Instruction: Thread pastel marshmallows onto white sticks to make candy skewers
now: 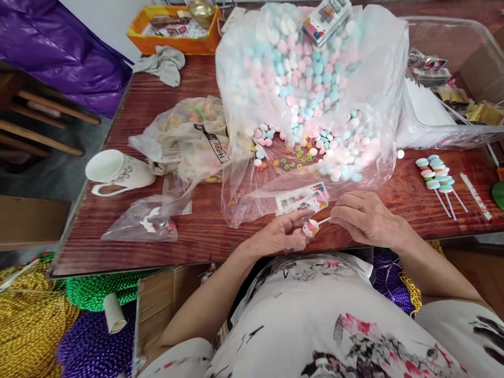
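Candy disc (pixel 311 228), white with pink and yellow marks, sits on a thin stick at the table's near edge, pinched between left hand (pixel 281 236) and right hand (pixel 364 218) fingertips. Beyond, a large clear bag (pixel 378 63) holds pastel pink, blue and white discs.

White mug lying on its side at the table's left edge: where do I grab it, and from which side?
Take the mug by its handle, which lies flat toward the near edge, coming from the near side. Its open mouth faces left, off the table, so a rim pinch from there is an alternative.
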Available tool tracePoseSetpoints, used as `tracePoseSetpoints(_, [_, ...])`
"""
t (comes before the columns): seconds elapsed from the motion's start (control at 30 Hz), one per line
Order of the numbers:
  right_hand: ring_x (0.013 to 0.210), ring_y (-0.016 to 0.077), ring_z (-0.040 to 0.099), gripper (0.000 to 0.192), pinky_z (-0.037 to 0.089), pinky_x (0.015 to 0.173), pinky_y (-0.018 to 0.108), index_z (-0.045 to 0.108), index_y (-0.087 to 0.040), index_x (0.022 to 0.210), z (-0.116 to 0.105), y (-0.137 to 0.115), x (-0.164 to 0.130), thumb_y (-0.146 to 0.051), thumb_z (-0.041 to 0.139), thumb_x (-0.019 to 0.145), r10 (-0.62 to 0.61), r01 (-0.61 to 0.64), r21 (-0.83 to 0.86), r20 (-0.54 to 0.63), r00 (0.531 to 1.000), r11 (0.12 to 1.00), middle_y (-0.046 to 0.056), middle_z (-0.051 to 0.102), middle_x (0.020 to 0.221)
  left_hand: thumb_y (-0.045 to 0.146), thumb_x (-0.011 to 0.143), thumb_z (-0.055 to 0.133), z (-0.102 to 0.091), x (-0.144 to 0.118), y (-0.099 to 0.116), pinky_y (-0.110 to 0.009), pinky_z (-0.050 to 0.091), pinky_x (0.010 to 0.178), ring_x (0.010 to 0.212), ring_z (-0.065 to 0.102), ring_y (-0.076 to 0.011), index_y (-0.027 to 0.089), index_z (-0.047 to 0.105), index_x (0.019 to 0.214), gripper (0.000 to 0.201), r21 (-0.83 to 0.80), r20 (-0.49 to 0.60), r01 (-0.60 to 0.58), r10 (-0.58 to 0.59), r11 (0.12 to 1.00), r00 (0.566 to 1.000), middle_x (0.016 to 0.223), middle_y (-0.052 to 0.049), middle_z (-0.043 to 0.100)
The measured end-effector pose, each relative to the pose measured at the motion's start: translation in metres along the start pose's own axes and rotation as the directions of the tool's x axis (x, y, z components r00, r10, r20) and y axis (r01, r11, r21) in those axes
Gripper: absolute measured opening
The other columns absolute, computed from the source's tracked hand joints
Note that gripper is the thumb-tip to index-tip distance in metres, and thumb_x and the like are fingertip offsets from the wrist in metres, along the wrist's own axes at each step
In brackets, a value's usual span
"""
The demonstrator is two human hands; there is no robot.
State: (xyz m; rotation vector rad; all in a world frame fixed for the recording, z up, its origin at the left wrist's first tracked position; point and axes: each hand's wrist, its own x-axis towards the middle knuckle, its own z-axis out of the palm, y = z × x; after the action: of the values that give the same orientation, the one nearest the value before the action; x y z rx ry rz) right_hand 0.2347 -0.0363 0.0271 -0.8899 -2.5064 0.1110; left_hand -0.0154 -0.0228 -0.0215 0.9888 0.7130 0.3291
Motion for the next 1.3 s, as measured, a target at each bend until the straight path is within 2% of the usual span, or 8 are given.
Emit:
tracePoseSetpoints(0.1, [0.065,0.0152,0.048,0.016,0.035,0.061,0.029,0.057,-0.017,0.081,-0.006,0.001,0.002,-0.013,0.047,0.092,-0.016,0.016,-0.058,-0.004,1.000,0.998,0.003,0.057,0.070,0.037,0.071,0.078,-0.004,-0.003,-0.010,-0.021,0.037,0.058,0.063,0.048,-0.0091,0.013,0.062,0.083,0.031,0.418,-0.049,-0.054,0.082,0.907,0.995,0.068,0.004,0.055])
tracePoseSetpoints(0.23, [0.059,0.0141,0.044,0.020,0.032,0.059,0.030,0.055,-0.018,0.074,-0.007,0.000,0.005,-0.012,0.047,0.091,-0.038,0.040,-0.128,0.019,0.999,0.991,0.001,0.053,0.064,0.030,0.083,0.063,-0.007,-0.002,-0.028,-0.022,0.030,0.056,0.059,0.043,-0.0092,0.015,0.055,0.074,0.019,0.847,-0.148,-0.087,0.391,0.525,0.908,0.064,0.004,0.051])
tracePoseSetpoints(0.4, [0.057,0.0132,0.044,0.020,0.032,0.060,0.030,0.055,-0.018,0.073,-0.010,-0.005,0.005,-0.014,0.047,0.091,-0.012,0.013,-0.143,0.006,1.000,0.990,0.000,0.053,0.063,0.027,0.086,0.054,-0.017,-0.001,-0.040,-0.026,0.029,0.056,0.058,0.048,-0.0132,0.018,0.053,0.072,0.017,0.989,-0.088,-0.009,0.645,0.146,0.759,0.065,-0.001,0.056])
tracePoseSetpoints(0.57, [0.058,0.0131,0.045,0.017,0.034,0.061,0.030,0.054,-0.019,0.074,-0.022,-0.007,-0.001,-0.014,0.050,0.090,0.042,-0.046,-0.116,-0.036,0.998,0.992,0.000,0.055,0.063,0.021,0.081,0.055,-0.025,-0.002,-0.044,-0.028,0.027,0.054,0.058,0.052,-0.0153,0.019,0.051,0.069,0.013,0.999,-0.043,0.041,0.697,0.019,0.716,0.064,-0.003,0.059])
tracePoseSetpoints(0.8, [0.059,0.0133,0.044,0.016,0.032,0.061,0.030,0.055,-0.018,0.074,-0.024,-0.006,-0.007,-0.013,0.052,0.089,0.048,-0.050,-0.075,-0.039,0.998,0.996,0.000,0.054,0.064,0.015,0.074,0.055,-0.019,-0.007,-0.044,-0.027,0.028,0.054,0.057,0.052,-0.0145,0.019,0.050,0.068,0.009,0.996,-0.093,0.078,0.655,0.052,0.750,0.063,-0.002,0.059])
tracePoseSetpoints(1.0, [0.059,0.0129,0.041,0.020,0.027,0.061,0.030,0.056,-0.017,0.072,-0.005,-0.017,0.003,-0.012,0.048,0.090,-0.031,0.031,-0.045,0.002,1.000,0.999,0.000,0.052,0.064,0.025,0.079,0.059,0.009,-0.005,-0.027,-0.024,0.027,0.051,0.052,0.044,-0.0109,0.019,0.051,0.073,0.012,0.953,-0.135,-0.022,0.489,0.301,0.862,0.063,0.002,0.056])
tracePoseSetpoints(1.2, [0.060,0.0148,0.039,0.017,0.027,0.062,0.031,0.054,-0.017,0.072,0.028,-0.028,0.004,-0.014,0.047,0.087,-0.020,0.019,-0.079,-0.001,1.000,0.997,0.002,0.054,0.065,0.024,0.084,0.057,0.020,0.005,-0.027,-0.024,0.031,0.053,0.058,0.048,-0.0117,0.017,0.053,0.076,0.011,0.907,-0.129,-0.097,0.489,0.409,0.863,0.068,0.000,0.059])
tracePoseSetpoints(1.3, [0.062,0.0151,0.041,0.017,0.027,0.063,0.031,0.054,-0.017,0.074,0.041,-0.025,0.001,-0.014,0.045,0.088,0.002,0.000,-0.056,0.043,0.999,0.998,0.003,0.056,0.068,0.027,0.080,0.065,0.020,0.002,-0.022,-0.024,0.038,0.058,0.064,0.053,-0.0127,0.015,0.058,0.081,0.014,0.828,-0.139,-0.136,0.435,0.543,0.890,0.072,-0.001,0.062])
